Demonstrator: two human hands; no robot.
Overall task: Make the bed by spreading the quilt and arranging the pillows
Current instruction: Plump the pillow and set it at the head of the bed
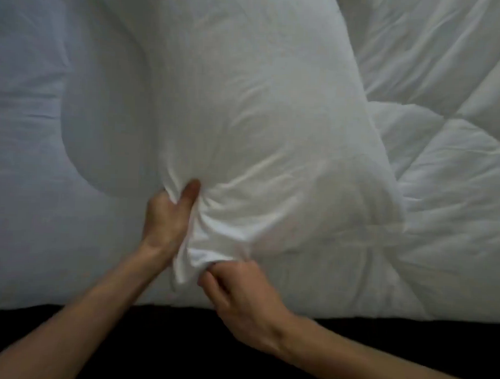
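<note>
A large white pillow (260, 110) fills the middle of the head view, raised off the bed and casting a shadow to its left. My left hand (168, 215) is shut on a bunch of the pillow's case at its near left corner, thumb pressed into the cloth. Just below and to the right, my right hand (239, 296) pinches the loose end of the same case between its fingertips. A white quilted quilt (447, 173) lies rumpled on the right, partly under the pillow.
The bed's white sheet (31, 181) spreads flat to the left. The bed's near edge (69, 306) runs across the lower frame, with dark floor below it.
</note>
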